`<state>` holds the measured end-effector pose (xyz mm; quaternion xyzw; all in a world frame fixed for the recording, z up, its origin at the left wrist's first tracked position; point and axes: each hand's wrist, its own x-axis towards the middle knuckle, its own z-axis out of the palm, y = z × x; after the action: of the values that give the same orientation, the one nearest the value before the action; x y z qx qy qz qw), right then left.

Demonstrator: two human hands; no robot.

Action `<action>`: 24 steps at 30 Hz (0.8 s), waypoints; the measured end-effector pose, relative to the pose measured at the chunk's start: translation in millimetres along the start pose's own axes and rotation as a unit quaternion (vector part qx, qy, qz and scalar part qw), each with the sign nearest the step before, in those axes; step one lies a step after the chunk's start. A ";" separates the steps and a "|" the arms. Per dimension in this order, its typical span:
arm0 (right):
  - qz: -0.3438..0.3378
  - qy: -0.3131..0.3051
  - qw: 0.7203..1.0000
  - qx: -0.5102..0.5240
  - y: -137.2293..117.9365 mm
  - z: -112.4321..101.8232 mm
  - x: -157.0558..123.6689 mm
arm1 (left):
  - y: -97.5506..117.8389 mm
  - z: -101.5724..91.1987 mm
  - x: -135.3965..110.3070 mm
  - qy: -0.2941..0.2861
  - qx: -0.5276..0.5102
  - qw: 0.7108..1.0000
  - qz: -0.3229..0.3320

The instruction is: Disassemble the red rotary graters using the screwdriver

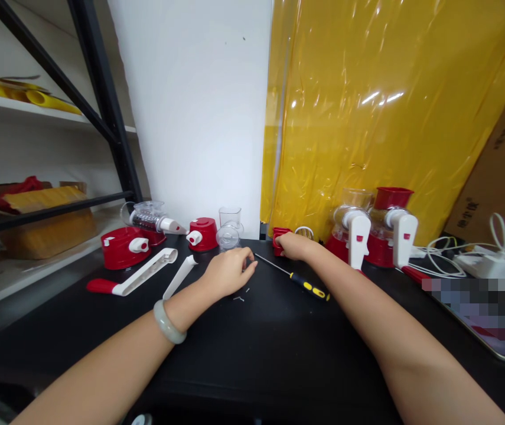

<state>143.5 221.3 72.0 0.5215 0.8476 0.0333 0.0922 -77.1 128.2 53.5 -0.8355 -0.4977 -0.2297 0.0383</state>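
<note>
My left hand (230, 273) rests on the black table (252, 342) with its fingers pinched together over small screws (240, 297); what the fingertips hold is too small to name. A pale bangle (169, 323) sits on that wrist. My right hand (294, 245) is closed on a small red plastic part (280, 236) near the table's back edge. Between the hands lies a screwdriver (294, 277) with a yellow and black handle. Two white and red crank handles (134, 278) lie to the left of my left hand.
Two assembled red and white grinders (374, 233) stand at the right, by cables and a power strip (473, 260). Red bases (121, 247), a clear drum part (148, 217) and clear cups (229, 227) stand at the back left. A metal shelf (57, 206) is left, yellow film (389, 106) behind.
</note>
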 end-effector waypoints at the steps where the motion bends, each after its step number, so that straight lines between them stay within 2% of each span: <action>1: 0.001 -0.001 1.000 -0.003 0.5 -0.1 0.3 | 0.0 0.1 -0.1 0.000 0.000 1.000 0.001; 8: -0.003 0.001 1.000 -0.012 -0.4 -11.2 -3.6 | 0.0 -0.3 -0.6 0.000 0.003 1.000 0.002; 16: 0.023 0.036 0.999 -0.006 -3.1 -20.2 -10.7 | 1.4 -0.8 -0.9 -0.001 0.006 1.000 -0.003; 21: 0.026 0.110 0.993 0.026 2.1 -31.4 -20.0 | 1.1 -0.9 -0.8 -0.003 0.002 1.000 -0.005; 24: 0.045 0.200 0.978 0.040 18.2 -51.6 -37.5 | 0.8 -1.1 -1.1 -0.004 0.000 1.000 -0.006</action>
<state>166.0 198.2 129.9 0.5455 0.8250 0.1074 -0.1018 -77.2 126.6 54.1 -0.8334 -0.5029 -0.2265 0.0347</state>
